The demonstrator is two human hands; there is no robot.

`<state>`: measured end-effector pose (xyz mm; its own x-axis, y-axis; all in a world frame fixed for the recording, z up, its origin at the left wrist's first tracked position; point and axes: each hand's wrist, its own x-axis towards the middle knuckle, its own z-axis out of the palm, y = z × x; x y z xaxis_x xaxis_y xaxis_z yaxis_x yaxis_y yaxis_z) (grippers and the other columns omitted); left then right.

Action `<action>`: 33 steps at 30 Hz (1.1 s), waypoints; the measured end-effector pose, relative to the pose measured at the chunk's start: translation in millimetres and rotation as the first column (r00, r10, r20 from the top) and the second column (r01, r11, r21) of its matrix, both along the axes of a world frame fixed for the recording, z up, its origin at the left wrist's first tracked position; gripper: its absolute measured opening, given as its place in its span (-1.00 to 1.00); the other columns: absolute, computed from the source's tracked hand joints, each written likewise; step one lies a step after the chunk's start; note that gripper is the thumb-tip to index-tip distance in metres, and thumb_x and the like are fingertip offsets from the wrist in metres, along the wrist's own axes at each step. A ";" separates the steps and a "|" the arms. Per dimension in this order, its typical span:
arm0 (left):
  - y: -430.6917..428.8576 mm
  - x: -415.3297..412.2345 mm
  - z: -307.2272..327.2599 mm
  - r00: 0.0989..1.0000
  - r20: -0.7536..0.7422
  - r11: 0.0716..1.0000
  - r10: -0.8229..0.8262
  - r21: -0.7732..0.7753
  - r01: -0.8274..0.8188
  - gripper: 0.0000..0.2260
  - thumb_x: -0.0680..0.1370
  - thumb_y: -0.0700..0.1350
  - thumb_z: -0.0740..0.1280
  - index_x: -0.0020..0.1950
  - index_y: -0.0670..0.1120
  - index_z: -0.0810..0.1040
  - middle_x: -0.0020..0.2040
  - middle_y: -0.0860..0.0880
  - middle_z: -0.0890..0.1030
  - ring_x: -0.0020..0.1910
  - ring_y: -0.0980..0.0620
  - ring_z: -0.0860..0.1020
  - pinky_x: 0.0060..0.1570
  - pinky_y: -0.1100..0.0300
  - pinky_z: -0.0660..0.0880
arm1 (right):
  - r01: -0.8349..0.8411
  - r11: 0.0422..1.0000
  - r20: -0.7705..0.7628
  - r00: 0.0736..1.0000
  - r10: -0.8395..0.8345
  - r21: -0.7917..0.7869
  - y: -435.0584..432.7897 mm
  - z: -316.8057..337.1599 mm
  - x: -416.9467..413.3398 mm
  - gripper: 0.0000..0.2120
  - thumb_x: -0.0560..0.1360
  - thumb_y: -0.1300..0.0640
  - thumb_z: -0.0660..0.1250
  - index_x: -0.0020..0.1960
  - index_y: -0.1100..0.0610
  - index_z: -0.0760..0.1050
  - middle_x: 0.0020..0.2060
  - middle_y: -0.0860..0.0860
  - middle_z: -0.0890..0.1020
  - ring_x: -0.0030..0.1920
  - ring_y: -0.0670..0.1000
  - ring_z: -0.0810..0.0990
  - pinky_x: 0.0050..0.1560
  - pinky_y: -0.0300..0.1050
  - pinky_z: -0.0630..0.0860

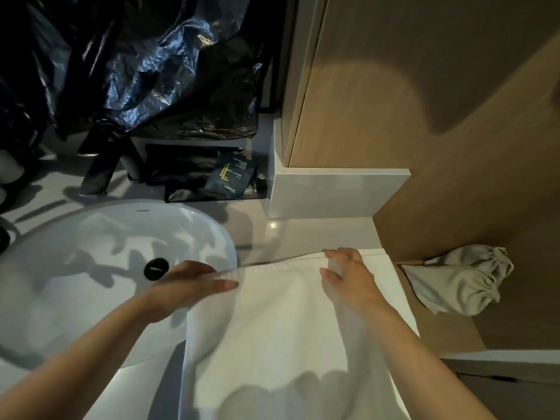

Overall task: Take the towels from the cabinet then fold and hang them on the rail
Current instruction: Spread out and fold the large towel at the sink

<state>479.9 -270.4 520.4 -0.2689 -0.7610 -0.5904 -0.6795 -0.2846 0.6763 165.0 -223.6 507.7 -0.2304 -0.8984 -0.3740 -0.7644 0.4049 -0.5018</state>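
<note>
A white towel [272, 334] lies spread over the white counter [303, 234], to the right of the basin, and hangs over the front edge. My left hand [188, 286] pinches the towel's far left corner, thumb on top. My right hand [348, 274] grips the towel's far edge near its right corner, fingers curled over the hem. Between the two hands the far edge runs almost straight. No rail and no cabinet interior show in this view.
A round white basin [91, 256] with a black drain [156, 268] sits left. Behind it stand a dark tap [97, 174], black toiletry packets [230, 177] and a black plastic bag [157, 71]. A wooden wall panel [424, 86] rises right; a grey drawstring bag [460, 283] hangs there.
</note>
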 end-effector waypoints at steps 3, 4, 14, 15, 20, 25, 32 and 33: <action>-8.6 1.3 12.5 0.959 -0.179 0.975 0.221 0.035 -0.218 -0.45 0.14 0.37 0.55 -0.41 -0.10 0.50 -0.55 -0.08 0.28 -0.56 0.02 0.25 -0.54 0.28 0.16 | 0.009 1.000 0.016 1.000 -0.009 -0.001 1.9 -4.5 1.1 -0.60 0.62 -0.01 0.25 0.45 -0.07 0.37 0.46 -0.07 0.24 0.42 0.12 0.32 0.46 -0.06 0.20; -16.1 -4.0 13.7 0.934 -0.211 0.957 0.288 0.033 -0.288 -0.49 0.15 0.30 0.59 -0.44 -0.10 0.51 -0.57 -0.09 0.33 -0.58 0.02 0.28 -0.54 0.31 0.20 | 0.013 1.000 0.017 1.000 -0.013 -0.006 1.5 -6.0 0.8 -0.59 0.62 -0.01 0.24 0.46 -0.06 0.36 0.47 -0.07 0.24 0.42 0.14 0.31 0.46 -0.05 0.21; -3.9 -17.1 -42.8 0.918 0.157 0.927 0.363 -0.163 -0.339 -0.56 0.42 0.15 0.46 0.11 -0.07 0.42 0.01 -0.06 0.56 -0.01 -0.07 0.51 -0.03 0.16 0.40 | -0.157 0.983 -0.162 0.972 0.171 0.097 -10.1 -24.3 -5.3 -0.41 0.67 -0.07 0.10 0.61 0.04 -0.03 0.60 0.07 -0.15 0.58 0.09 -0.24 0.53 0.01 -0.19; 6.6 -11.4 -43.1 0.930 0.136 0.935 0.341 -0.148 -0.321 -0.59 0.44 0.12 0.46 0.10 -0.08 0.42 -0.03 -0.06 0.55 -0.05 -0.07 0.51 -0.06 0.15 0.38 | -0.177 0.979 -0.179 0.965 0.193 0.099 -12.5 -25.7 -6.4 -0.41 0.67 -0.07 0.09 0.61 0.05 -0.04 0.60 0.10 -0.15 0.58 0.11 -0.24 0.53 0.04 -0.21; 65.7 5.5 -31.5 0.954 0.144 0.955 0.265 -0.178 -0.238 -0.67 0.50 0.05 0.42 -0.23 -0.09 0.34 -0.34 0.00 0.43 -0.33 0.00 0.44 -0.37 0.16 0.32 | -0.211 0.974 -0.258 0.939 0.226 0.084 -21.4 -26.1 -6.8 -0.45 0.68 -0.05 0.06 0.60 0.08 0.01 0.59 0.16 -0.09 0.58 0.17 -0.17 0.52 0.10 -0.17; 96.5 12.5 -22.7 0.934 0.105 0.904 0.342 -0.309 -0.296 -0.89 0.55 -0.10 0.37 -0.07 -0.14 0.54 -0.23 -0.05 0.60 -0.21 -0.03 0.55 -0.24 0.17 0.41 | -0.128 0.975 -0.176 0.980 0.096 -0.184 7.8 -13.0 23.1 -0.46 0.65 0.04 0.18 0.57 0.12 0.11 0.59 0.14 0.03 0.59 0.13 -0.08 0.56 -0.02 -0.04; 169.8 30.4 -13.4 0.916 0.109 0.901 0.386 -0.258 -0.349 -0.90 0.54 0.02 0.37 -0.12 0.03 0.60 -0.29 0.12 0.65 -0.29 0.23 0.58 -0.38 0.42 0.42 | -0.430 0.901 -0.086 0.897 0.434 0.066 82.4 -19.7 70.6 -0.25 0.57 -0.29 0.16 0.60 -0.07 -0.08 0.60 0.06 -0.15 0.58 0.12 -0.20 0.53 0.20 -0.17; 185.1 31.0 -14.9 0.913 0.078 0.906 0.400 -0.186 -0.381 -0.86 0.53 0.05 0.38 -0.14 0.00 0.61 -0.30 0.07 0.66 -0.30 0.17 0.60 -0.36 0.34 0.48 | -0.449 0.889 -0.104 0.883 0.457 0.089 83.2 -21.7 70.3 -0.25 0.57 -0.30 0.13 0.60 -0.08 -0.14 0.59 0.06 -0.19 0.58 0.12 -0.24 0.52 0.23 -0.21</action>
<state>510.9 -85.3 505.6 0.1301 -0.8795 -0.4577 -0.6104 -0.4348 0.6621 235.4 -140.4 486.0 0.1498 -0.8919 -0.4267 -0.9242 0.0271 -0.3810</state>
